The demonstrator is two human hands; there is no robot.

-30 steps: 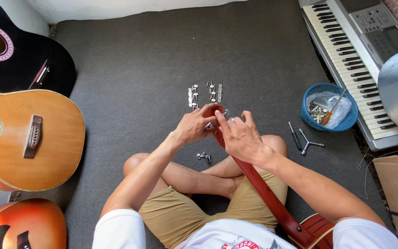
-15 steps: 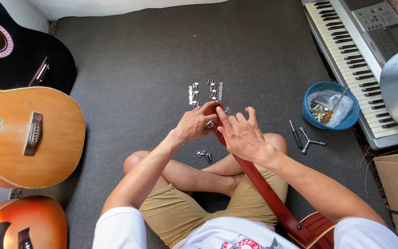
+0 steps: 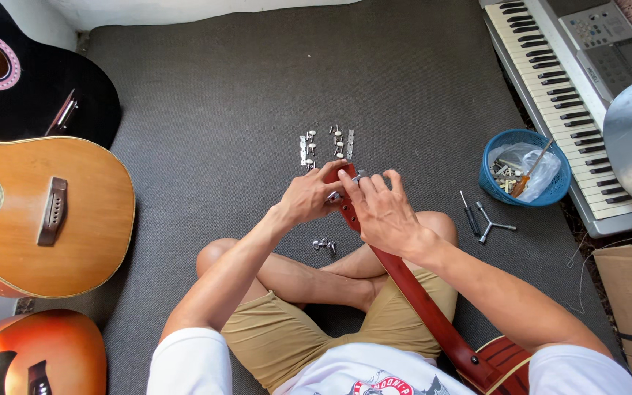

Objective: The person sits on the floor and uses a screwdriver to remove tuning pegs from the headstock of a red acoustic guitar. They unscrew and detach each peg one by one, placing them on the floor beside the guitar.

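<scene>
Little has moved since the earlier frames: both hands stay bunched at the head of the red guitar, with the right hand's fingers shifted slightly over the top of it.

From the head camera, the person sits cross-legged on a grey carpet [image 3: 243, 95] with the red guitar's neck [image 3: 411, 292] running up from the lap. The left hand [image 3: 309, 197] has its fingers curled narrowly around the side of the guitar head [image 3: 347, 192], seemingly pinching a small metal part there, though what exactly it grips is hidden. The right hand [image 3: 378, 212] lies over the head from the other side, fingers spread and lightly bent, pressing rather than clasping.

Two strips of tuning pegs [image 3: 325, 143] lie loose on the carpet just beyond the hands, and a few small metal pieces [image 3: 323, 245] sit near the left shin, so the fitting looks only partly done. A screwdriver [image 3: 469, 213] and a three-armed wrench [image 3: 493, 225] rest untouched beside the right knee, near a blue basket [image 3: 524, 168] of parts. Other guitars [image 3: 45, 212] and a keyboard [image 3: 572, 88] lie at the edges.
</scene>
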